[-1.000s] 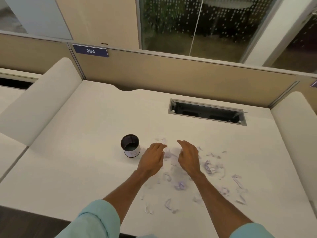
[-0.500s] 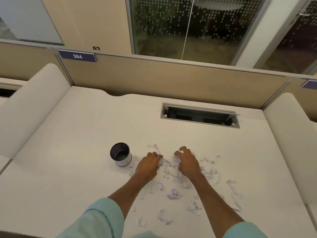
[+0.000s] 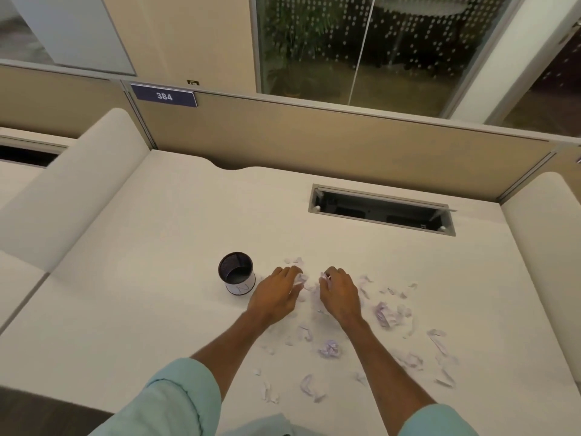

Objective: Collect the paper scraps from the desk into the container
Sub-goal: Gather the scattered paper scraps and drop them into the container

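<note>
- The left hand (image 3: pixel 275 297) and right hand (image 3: pixel 339 297) lie side by side, not touching, each with fingers curled round paper scraps (image 3: pixel 301 280) at mid-bench
- More scraps are strewn toward the near edge and right side of the bench (image 3: pixel 141 294)
- The container (image 3: pixel 236 275) stands upright just left of the left hand

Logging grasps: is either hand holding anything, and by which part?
Left hand pinches a paper scrap in curled fingertips, right hand another scrap; which part is hidden.
</note>
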